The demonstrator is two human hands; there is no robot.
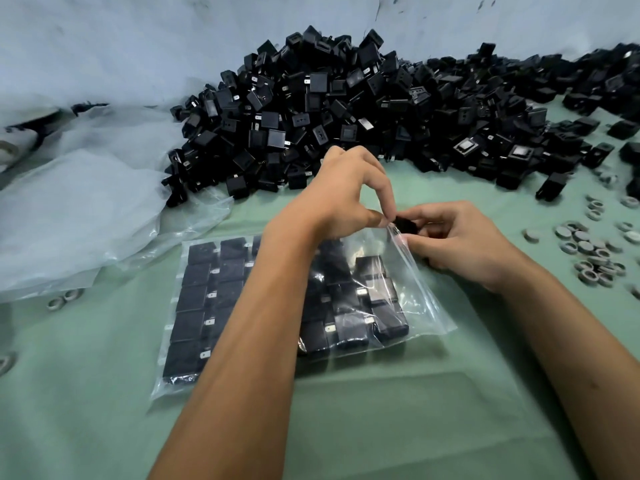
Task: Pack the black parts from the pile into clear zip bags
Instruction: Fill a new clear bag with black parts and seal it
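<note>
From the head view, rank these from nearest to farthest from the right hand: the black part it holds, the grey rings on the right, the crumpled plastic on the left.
1. Black part, held in the right hand at the bag mouth.
2. Grey rings, scattered to that hand's right.
3. Crumpled plastic, far left, beyond the left hand.

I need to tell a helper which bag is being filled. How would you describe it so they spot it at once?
On the green table, in front of the big black pile, lies a flat clear zip bag with rows of black parts inside. Unlike the crumpled plastic sheeting beside it, both hands hold its open corner.
</note>
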